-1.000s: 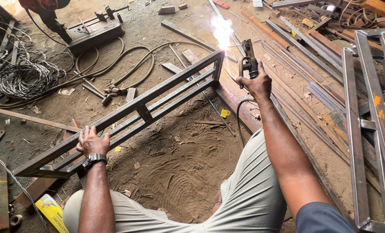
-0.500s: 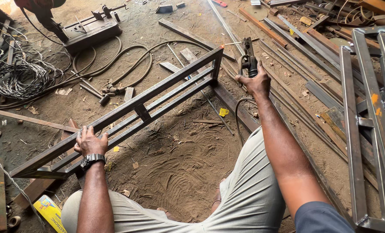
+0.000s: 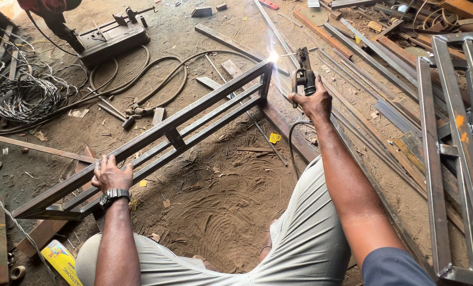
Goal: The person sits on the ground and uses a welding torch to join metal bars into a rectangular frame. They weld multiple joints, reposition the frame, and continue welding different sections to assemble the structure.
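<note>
The right hand (image 3: 316, 101) is clamped around the grip of a black electrode holder (image 3: 304, 71), fingers closed tight on it. The holder points toward the far upper corner of a long steel frame (image 3: 167, 132), and a bright white arc (image 3: 272, 55) burns at that corner, where the rod tip meets the metal. A dark cable (image 3: 291, 151) runs down from the holder and passes beside the person's light grey trouser leg (image 3: 300, 233).

The left hand (image 3: 109, 175), with a dark wristwatch (image 3: 113, 196) on the wrist, rests on the frame's near top rail, fingers curled over the bar and gripping it. The frame is built of square tube with parallel rails and a short upright at mid-length; it stands on its edge on the dirt floor (image 3: 220, 190), running from the lower left of the view up to the centre.

A second frame (image 3: 453, 137) of similar tube lies at the right edge. Loose steel bars and strips (image 3: 353, 47) lie scattered on the floor beyond the right hand. A coil of wire (image 3: 24, 98) sits at the upper left, with dark hoses (image 3: 157, 79) looping near it. A yellow box (image 3: 61, 262) lies by the person's left knee.
</note>
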